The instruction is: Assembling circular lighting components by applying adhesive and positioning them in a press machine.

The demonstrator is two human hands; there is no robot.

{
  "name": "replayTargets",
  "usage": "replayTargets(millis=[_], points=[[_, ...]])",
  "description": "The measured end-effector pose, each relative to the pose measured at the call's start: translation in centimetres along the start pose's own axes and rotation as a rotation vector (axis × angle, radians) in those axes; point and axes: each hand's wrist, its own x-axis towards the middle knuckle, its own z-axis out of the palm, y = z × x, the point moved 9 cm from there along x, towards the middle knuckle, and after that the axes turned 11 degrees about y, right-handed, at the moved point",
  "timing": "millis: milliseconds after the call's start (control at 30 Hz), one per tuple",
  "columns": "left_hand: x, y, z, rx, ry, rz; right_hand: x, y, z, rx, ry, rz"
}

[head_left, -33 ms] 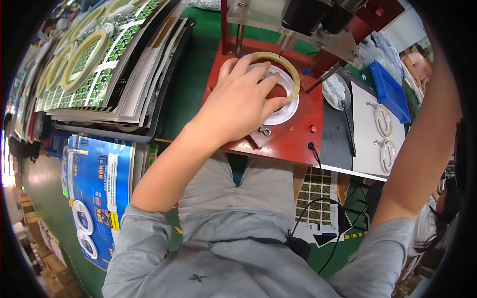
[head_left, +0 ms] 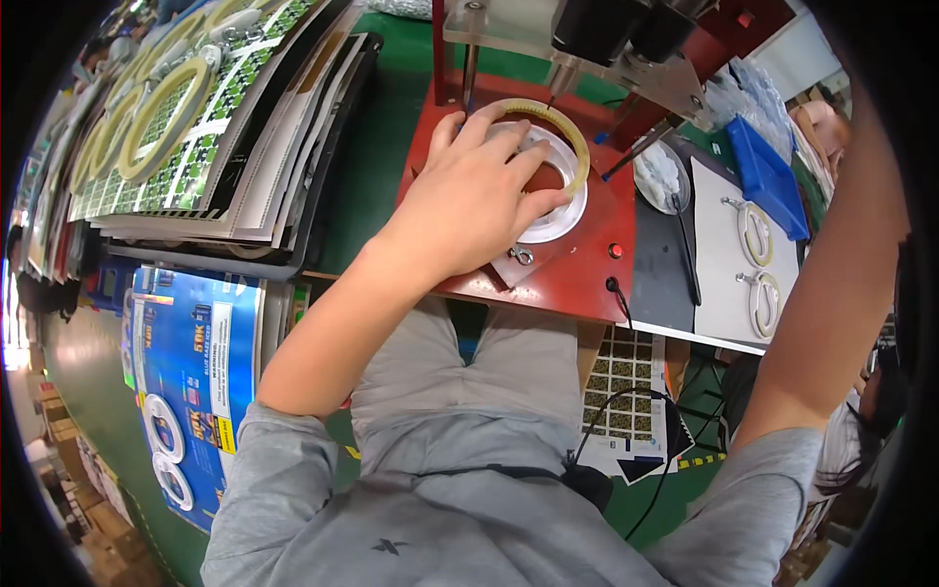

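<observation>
The yellow tape ring (head_left: pixel 577 147) lies on the white round holder (head_left: pixel 562 217) of the red machine base (head_left: pixel 587 279), under the clear upper plate (head_left: pixel 509 29). The left hand (head_left: pixel 479 196) rests flat over it, fingers spread, pressing the ring. The right hand is out of view; only its forearm (head_left: pixel 831 284) shows.
</observation>
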Motion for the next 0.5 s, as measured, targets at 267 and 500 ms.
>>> replayTargets(millis=[267,500], points=[[0.2,0.0,0.0,0.017,-0.044,-0.012,-1.6,-2.7,0.3,0.280,0.024,0.134],[0.2,-0.1,0.1,-0.033,-0.010,-0.064,-1.9,-5.1,0.9,0.499,0.084,0.259]])
